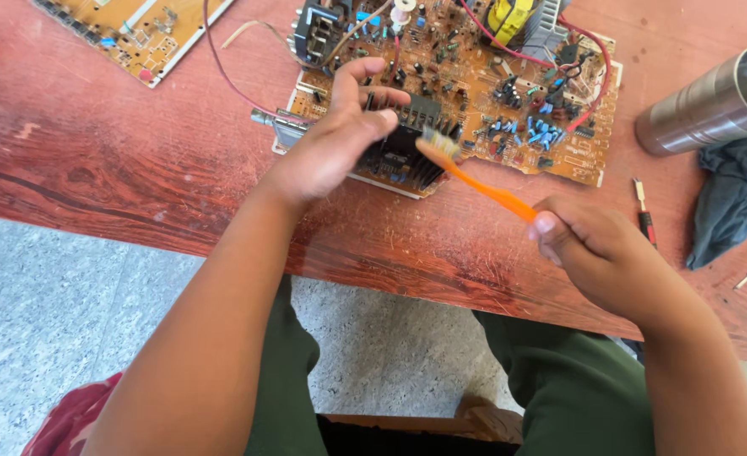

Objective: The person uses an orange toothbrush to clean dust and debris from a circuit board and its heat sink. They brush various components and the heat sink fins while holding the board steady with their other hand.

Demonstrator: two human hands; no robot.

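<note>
1. Holding the orange toothbrush (483, 187) by the tail of its handle, your right hand (597, 253) has its fingers pressed together around it, thumb on top.
2. Its long axis runs from your right hand up and to the left; the bristle head sits at the far end, touching or just over the black finned heat sink (411, 135) at the near edge of the circuit board (508, 101).
3. Your left hand (335, 139) rests on that same board just left of the bristles, fingers half spread and curled over the parts, thumb by the heat sink; it braces the board and does not pinch any one thing.
4. Your left hand is the nearer one to the brush head; your right is well back along the handle, over the bare red wooden table (137, 152).
5. Red wires (221, 76) loop off the board's left and top right sides.
6. Further out, a second circuit board (133, 29) lies at the top left corner, well apart from your hands.
7. To the right, a steel cylinder (711, 101) lies on its side beside a dark cloth (736, 194), with a small red-handled tool (644, 211) between them and your right hand.
</note>
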